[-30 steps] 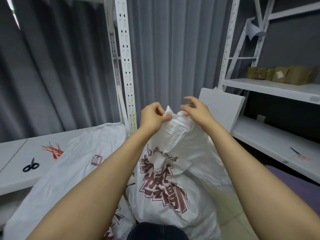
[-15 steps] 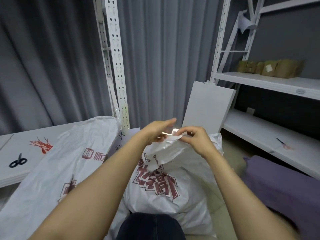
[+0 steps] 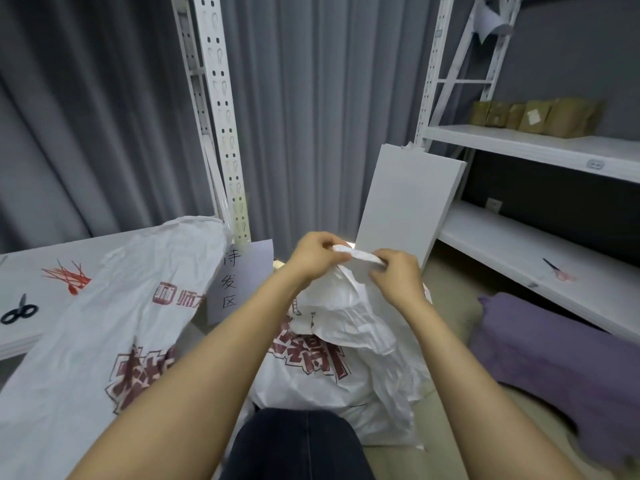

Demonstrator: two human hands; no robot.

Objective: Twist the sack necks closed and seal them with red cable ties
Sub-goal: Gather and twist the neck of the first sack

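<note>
Grey curtain point(image 3: 311, 98) behind, left hand point(image 3: 313, 254) and right hand point(image 3: 394, 275), fingers point(image 3: 378, 264) pinching sack neck point(image 3: 356, 255)

Centre, on floor: sack point(image 3: 332, 368); second sack point(image 3: 114, 323) to its left, leaning on surface point(image 3: 20, 268) carrying cable ties point(image 3: 69, 278) and scissors point(image 3: 17, 311); board point(image 3: 408, 209) behind, shelves point(image 3: 502, 237) right.

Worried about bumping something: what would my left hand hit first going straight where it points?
The left hand grips the sack neck; past that, probably the leaning board, though depth is unclear.
</note>
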